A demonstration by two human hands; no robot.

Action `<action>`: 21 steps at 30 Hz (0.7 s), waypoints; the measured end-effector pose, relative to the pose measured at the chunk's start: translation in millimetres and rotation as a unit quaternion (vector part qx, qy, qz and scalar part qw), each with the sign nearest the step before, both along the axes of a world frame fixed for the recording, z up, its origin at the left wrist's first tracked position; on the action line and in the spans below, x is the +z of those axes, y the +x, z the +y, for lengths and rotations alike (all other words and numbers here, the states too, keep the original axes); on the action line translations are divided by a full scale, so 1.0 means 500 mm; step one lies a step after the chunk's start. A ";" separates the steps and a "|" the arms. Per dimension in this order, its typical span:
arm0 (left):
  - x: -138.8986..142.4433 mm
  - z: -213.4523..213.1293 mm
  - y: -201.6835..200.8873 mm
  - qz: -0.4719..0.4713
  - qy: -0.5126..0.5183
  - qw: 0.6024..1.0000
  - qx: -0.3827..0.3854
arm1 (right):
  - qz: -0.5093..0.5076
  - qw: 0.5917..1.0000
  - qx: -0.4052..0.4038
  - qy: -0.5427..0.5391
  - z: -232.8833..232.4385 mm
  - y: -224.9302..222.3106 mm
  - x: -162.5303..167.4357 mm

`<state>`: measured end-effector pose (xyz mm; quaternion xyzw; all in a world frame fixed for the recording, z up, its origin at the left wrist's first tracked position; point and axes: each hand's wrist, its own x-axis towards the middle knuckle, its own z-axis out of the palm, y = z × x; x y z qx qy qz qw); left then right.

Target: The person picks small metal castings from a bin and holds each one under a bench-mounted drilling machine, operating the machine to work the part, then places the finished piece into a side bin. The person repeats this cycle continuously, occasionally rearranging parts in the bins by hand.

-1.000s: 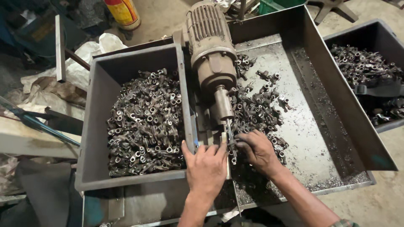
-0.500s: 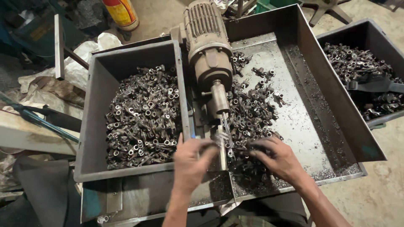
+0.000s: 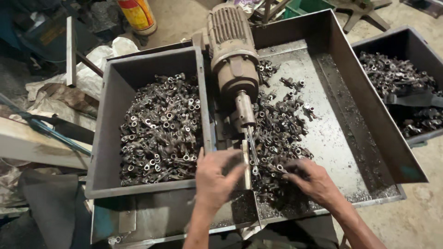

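A rusty electric motor [image 3: 233, 55] with a spindle and thin bit [image 3: 251, 145] points toward me between two metal bins. My left hand [image 3: 213, 182] rests by the bit's tip, fingers spread over a small upright metal plate [image 3: 246, 163]; whether it holds a part I cannot tell. My right hand [image 3: 314, 182] lies palm down on the pile of small metal parts [image 3: 277, 133] in the right tray, fingers curled over some of them. The left bin [image 3: 110, 133] holds a heap of similar ringed metal parts [image 3: 161, 129].
A third dark bin [image 3: 401, 83] of metal parts stands at the far right. A yellow and red can [image 3: 137, 14] is at the top. Rags and a white sack [image 3: 99, 57] lie left, with a wooden plank [image 3: 37, 147] and blue cable.
The view has shifted slightly. My left hand stays by the bit; my right hand has slid a little right over the pile of parts.
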<state>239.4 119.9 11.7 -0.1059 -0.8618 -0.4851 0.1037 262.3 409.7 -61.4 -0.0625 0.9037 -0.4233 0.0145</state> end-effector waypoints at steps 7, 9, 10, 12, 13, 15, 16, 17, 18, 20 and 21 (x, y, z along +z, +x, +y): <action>0.026 0.022 -0.003 0.031 -0.243 0.965 -0.095 | -0.162 0.970 0.021 -0.180 -0.069 -0.021 0.036; 0.026 0.021 -0.002 0.026 -0.260 0.961 -0.092 | -0.158 0.953 0.014 -0.257 -0.088 -0.031 0.036; 0.025 0.022 -0.002 0.025 -0.267 0.959 -0.085 | -0.172 0.952 -0.004 -0.254 -0.096 -0.035 0.036; 0.021 0.024 -0.001 0.025 -0.275 0.958 -0.076 | -0.203 0.947 -0.041 -0.246 -0.110 -0.036 0.034; 0.019 0.026 -0.001 0.027 -0.276 0.958 -0.073 | -0.168 0.953 -0.035 -0.250 -0.116 -0.035 0.033; 0.015 0.032 -0.001 0.050 -0.284 0.956 -0.058 | -0.099 0.961 -0.026 -0.258 -0.127 -0.033 0.032; 0.013 0.035 0.000 0.071 -0.292 0.953 -0.046 | -0.084 0.966 -0.032 -0.244 -0.130 -0.032 0.032; 0.011 0.038 0.001 0.091 -0.300 0.949 -0.033 | -0.070 0.970 -0.037 -0.231 -0.133 -0.032 0.032; 0.010 0.042 0.002 0.090 -0.300 0.950 -0.024 | -0.057 0.973 -0.043 -0.218 -0.135 -0.032 0.032; 0.008 0.047 0.002 0.089 -0.299 0.950 -0.005 | 0.055 0.994 -0.019 -0.093 -0.135 -0.039 0.032; 0.007 0.050 0.002 0.094 -0.305 0.948 0.001 | 0.112 0.993 -0.006 -0.029 -0.134 -0.044 0.031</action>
